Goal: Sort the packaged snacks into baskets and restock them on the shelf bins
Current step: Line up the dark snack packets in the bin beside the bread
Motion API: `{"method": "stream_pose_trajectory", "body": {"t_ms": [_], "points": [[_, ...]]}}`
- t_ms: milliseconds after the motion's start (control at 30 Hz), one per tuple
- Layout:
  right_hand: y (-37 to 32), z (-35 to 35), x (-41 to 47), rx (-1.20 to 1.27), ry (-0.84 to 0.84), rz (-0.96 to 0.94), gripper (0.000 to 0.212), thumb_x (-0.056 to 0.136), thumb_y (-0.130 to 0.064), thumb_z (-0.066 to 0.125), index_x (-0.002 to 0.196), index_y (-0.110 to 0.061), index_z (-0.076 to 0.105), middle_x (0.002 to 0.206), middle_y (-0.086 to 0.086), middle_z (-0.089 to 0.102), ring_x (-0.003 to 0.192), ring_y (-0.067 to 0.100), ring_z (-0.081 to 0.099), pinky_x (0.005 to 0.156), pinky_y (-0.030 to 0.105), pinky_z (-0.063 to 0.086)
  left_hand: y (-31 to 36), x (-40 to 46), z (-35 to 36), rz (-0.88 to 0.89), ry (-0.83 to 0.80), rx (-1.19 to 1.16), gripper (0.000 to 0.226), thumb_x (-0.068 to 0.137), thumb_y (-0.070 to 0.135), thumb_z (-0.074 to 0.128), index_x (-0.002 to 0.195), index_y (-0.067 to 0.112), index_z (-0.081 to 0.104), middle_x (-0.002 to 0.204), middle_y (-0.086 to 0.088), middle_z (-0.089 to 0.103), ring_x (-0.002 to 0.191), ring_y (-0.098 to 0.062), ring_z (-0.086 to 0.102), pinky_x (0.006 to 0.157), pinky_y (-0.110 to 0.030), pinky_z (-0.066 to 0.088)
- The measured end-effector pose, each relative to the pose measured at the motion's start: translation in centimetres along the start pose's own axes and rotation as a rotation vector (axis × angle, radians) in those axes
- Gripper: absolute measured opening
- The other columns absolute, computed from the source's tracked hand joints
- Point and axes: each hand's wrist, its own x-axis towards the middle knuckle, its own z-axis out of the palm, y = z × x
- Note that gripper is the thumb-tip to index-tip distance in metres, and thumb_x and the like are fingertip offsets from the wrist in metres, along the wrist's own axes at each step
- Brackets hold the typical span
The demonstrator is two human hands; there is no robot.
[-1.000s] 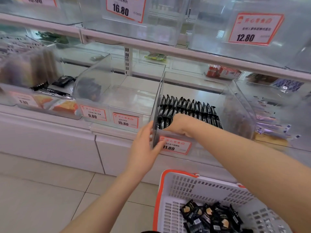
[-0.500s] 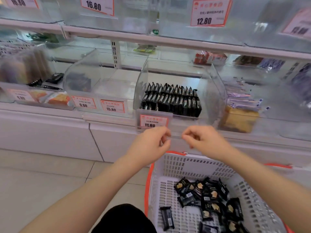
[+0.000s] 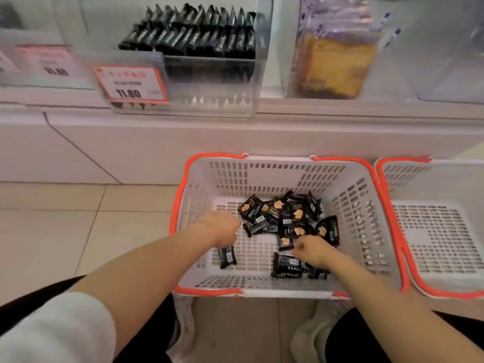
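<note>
A white basket with orange handles [image 3: 275,160] stands on the floor below the shelf. It holds several black snack packets [image 3: 293,213] in a loose pile. My left hand [image 3: 222,230], blurred, is inside the basket at its left side, just above a single black packet [image 3: 227,258]. My right hand [image 3: 313,251] has curled fingers over the packets at the near right, touching one black packet [image 3: 286,265]. Whether either hand grips a packet is hidden. On the shelf above, a clear bin [image 3: 209,82] holds rows of upright black packets [image 3: 199,35].
A second white basket with orange handles [image 3: 432,231] sits directly to the right. A price tag reading 11.80 [image 3: 131,83] hangs on the clear bin. The neighbouring bin holds yellow packaged goods [image 3: 337,66]. Tiled floor [image 3: 78,231] lies to the left. My shoes [image 3: 309,334] are under the basket's near edge.
Both hands dropped from the front of the shelf bin down into the basket. My view tilted down and moved closer to the basket.
</note>
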Motion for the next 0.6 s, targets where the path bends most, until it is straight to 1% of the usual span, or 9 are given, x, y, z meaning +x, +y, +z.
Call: {"method": "stream_pose_trajectory", "body": {"t_ms": [33, 67, 133, 200, 267, 333, 467, 533, 600], "points": [[1.0, 0.9, 0.7, -0.012, -0.027, 0.01, 0.032, 0.093, -0.029, 0.052, 0.065, -0.015, 0.044, 0.099, 0.016, 0.064, 0.106, 0.033, 0.058, 0.077, 0.032, 0.042, 0.6, 0.9, 1.3, -0.012, -0.033, -0.025, 0.021, 0.093, 0.02, 0.042, 0.108, 0.009, 0.053, 0.111, -0.012, 0.059, 0.099, -0.028, 0.057, 0.072, -0.035, 0.045], [2.0, 1.6, 1.4, -0.038, -0.057, 0.015, 0.028, 0.093, -0.029, 0.052, 0.069, -0.015, 0.048, 0.098, 0.011, 0.064, 0.099, 0.031, 0.06, 0.073, 0.031, 0.041, 1.1, 1.7, 2.6, -0.024, -0.07, -0.052, 0.021, 0.093, 0.021, 0.042, 0.108, 0.009, 0.052, 0.112, -0.012, 0.059, 0.1, -0.028, 0.056, 0.073, -0.036, 0.044], [3.2, 2.7, 2.8, -0.111, -0.102, 0.01, 0.021, 0.093, -0.029, 0.052, 0.089, -0.01, 0.06, 0.105, 0.011, 0.065, 0.09, 0.025, 0.058, 0.07, 0.03, 0.039, 1.8, 3.0, 5.1, -0.059, -0.147, -0.115, 0.026, 0.094, 0.023, 0.041, 0.115, 0.009, 0.05, 0.118, -0.012, 0.056, 0.104, -0.029, 0.055, 0.074, -0.037, 0.044], [4.0, 3.8, 4.4, -0.152, -0.123, -0.017, 0.03, 0.094, -0.028, 0.052, 0.116, -0.007, 0.055, 0.119, 0.012, 0.059, 0.103, 0.024, 0.056, 0.079, 0.031, 0.043, 2.2, 4.2, 7.5, -0.116, -0.22, -0.205, 0.035, 0.096, 0.026, 0.039, 0.126, 0.009, 0.046, 0.123, -0.012, 0.054, 0.107, -0.029, 0.055, 0.078, -0.037, 0.047], [4.3, 4.6, 5.9, -0.18, -0.133, -0.053, 0.043, 0.094, -0.029, 0.053, 0.132, -0.01, 0.044, 0.133, 0.01, 0.049, 0.119, 0.025, 0.048, 0.094, 0.034, 0.043, 2.5, 5.2, 9.5, -0.169, -0.266, -0.302, 0.034, 0.097, 0.025, 0.039, 0.124, 0.007, 0.047, 0.121, -0.015, 0.054, 0.104, -0.029, 0.055, 0.078, -0.035, 0.045], [4.5, 5.3, 7.3, -0.245, -0.158, -0.09, 0.048, 0.093, -0.029, 0.055, 0.135, -0.012, 0.04, 0.136, 0.01, 0.046, 0.122, 0.027, 0.045, 0.097, 0.036, 0.043, 2.6, 5.8, 10.9, -0.229, -0.282, -0.38, 0.031, 0.096, 0.024, 0.04, 0.119, 0.007, 0.051, 0.118, -0.015, 0.056, 0.103, -0.028, 0.055, 0.079, -0.034, 0.044], [4.4, 6.1, 8.9, -0.403, -0.246, -0.144, 0.037, 0.09, -0.019, 0.058, 0.126, -0.014, 0.047, 0.122, 0.011, 0.051, 0.109, 0.03, 0.053, 0.086, 0.04, 0.049, 2.1, 7.2, 12.3, -0.36, -0.3, -0.505, 0.035, 0.097, 0.026, 0.042, 0.122, 0.003, 0.051, 0.114, -0.015, 0.055, 0.107, -0.03, 0.055, 0.085, -0.035, 0.045], [4.4, 6.3, 9.5, -0.431, -0.217, -0.146, 0.032, 0.091, -0.009, 0.053, 0.122, -0.013, 0.049, 0.115, 0.011, 0.053, 0.106, 0.03, 0.054, 0.079, 0.04, 0.048, 1.9, 8.1, 13.0, -0.464, -0.251, -0.621, 0.033, 0.095, 0.022, 0.046, 0.12, 0.0, 0.051, 0.117, -0.018, 0.057, 0.104, -0.031, 0.056, 0.084, -0.037, 0.048], [4.5, 6.3, 9.9, -0.373, -0.203, -0.126, 0.026, 0.091, -0.006, 0.051, 0.116, -0.011, 0.051, 0.109, 0.011, 0.055, 0.101, 0.029, 0.057, 0.073, 0.038, 0.047, 1.8, 8.9, 13.7, -0.596, -0.172, -0.767, 0.033, 0.093, 0.016, 0.049, 0.122, 0.0, 0.049, 0.115, -0.018, 0.059, 0.1, -0.032, 0.058, 0.081, -0.039, 0.051]]}}
